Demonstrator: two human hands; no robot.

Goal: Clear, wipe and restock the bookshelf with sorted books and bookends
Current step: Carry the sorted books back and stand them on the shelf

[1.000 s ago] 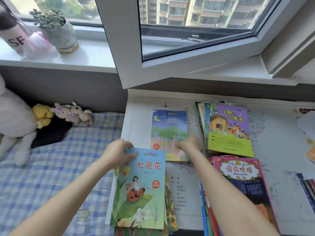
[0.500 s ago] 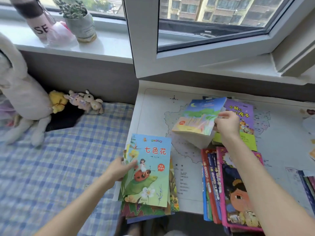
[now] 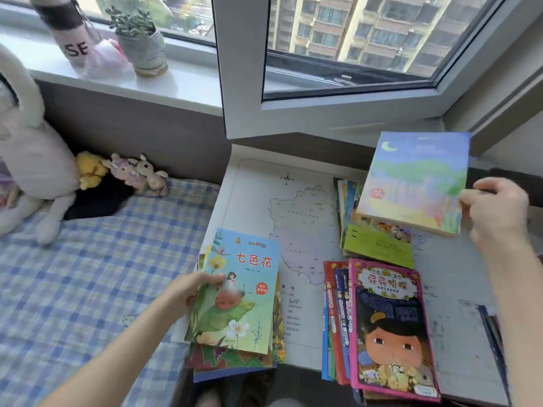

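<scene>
The left hand (image 3: 191, 292) grips the left edge of the top book (image 3: 244, 289), titled 七色花, on a stack at 6 o'clock overhanging the near edge of the map-printed desk (image 3: 293, 207). The right hand (image 3: 496, 212) pinches the right edge of the moon-cover book (image 3: 414, 180), its title too blurred to read, held tilted above the green-edged stack (image 3: 379, 245) at 2 o'clock. At 10 o'clock, a windowsill container (image 3: 73, 39) shows the letters "SE".
</scene>
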